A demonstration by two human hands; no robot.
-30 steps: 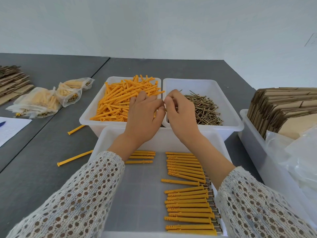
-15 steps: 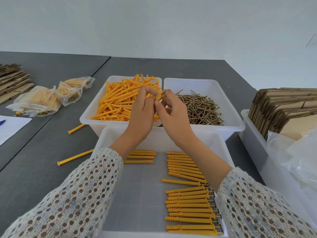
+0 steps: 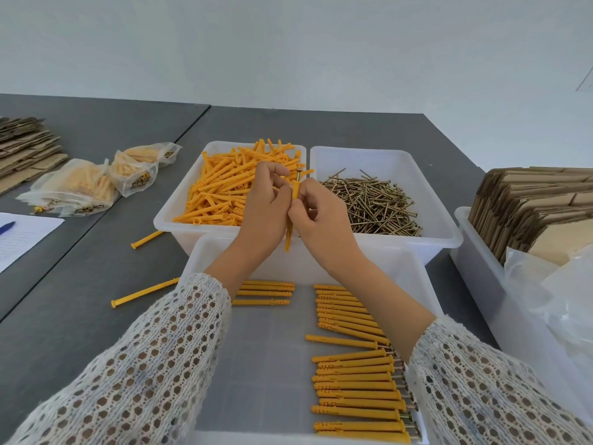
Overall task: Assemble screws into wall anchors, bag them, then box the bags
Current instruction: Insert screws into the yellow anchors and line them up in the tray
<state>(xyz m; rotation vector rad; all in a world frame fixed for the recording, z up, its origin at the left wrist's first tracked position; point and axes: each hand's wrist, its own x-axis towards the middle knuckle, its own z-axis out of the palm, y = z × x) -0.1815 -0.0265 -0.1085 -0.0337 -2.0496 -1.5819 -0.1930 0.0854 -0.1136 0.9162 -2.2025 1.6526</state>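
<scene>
Both the left hand [image 3: 263, 207] and the right hand [image 3: 316, 216] pinch one upright orange anchor [image 3: 293, 200] above the bins, its screw [image 3: 298, 176] only partly in, so a crooked push may jam it, or it may slip down into the front tray [image 3: 414, 271].

The right hand [image 3: 322, 220] covers the middle of an upright orange anchor [image 3: 294, 191]. The cardboard stack [image 3: 22, 149] and paper sheet [image 3: 22, 236] run off the left edge.
</scene>
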